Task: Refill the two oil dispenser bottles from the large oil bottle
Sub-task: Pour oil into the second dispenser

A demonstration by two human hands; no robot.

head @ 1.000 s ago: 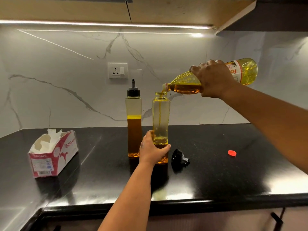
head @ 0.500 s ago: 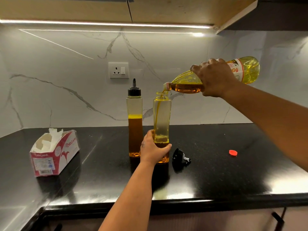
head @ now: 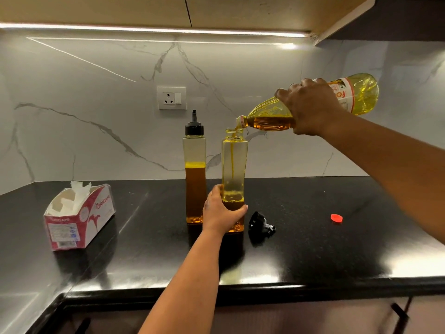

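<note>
Your right hand (head: 310,109) holds the large oil bottle (head: 313,104) tipped almost level above the desk (head: 337,249), its grip wrapped round the bottle's middle, neck pointing left and slightly down. The bottle's mouth sits just over the open neck of the uncapped dispenser bottle (head: 234,165), and a thin stream of oil (head: 232,162) runs down inside it. That dispenser stands upright on the desk with a shallow layer of oil at its base. Your left hand (head: 222,210) steadies it low down, fingers and thumb curled round its lower part.

Just to its left and slightly behind stands the capped dispenser bottle (head: 194,177), upright, about half full of darker oil, with a black nozzle cap on top. The black dispenser cap (head: 260,222) lies on its side on the desk just right of the uncapped bottle. The small red cap (head: 336,218) lies farther right, well apart. A torn-open tissue box (head: 79,218) sits at the left of the desk. A wall socket (head: 171,98) is set in the marble backsplash.
</note>
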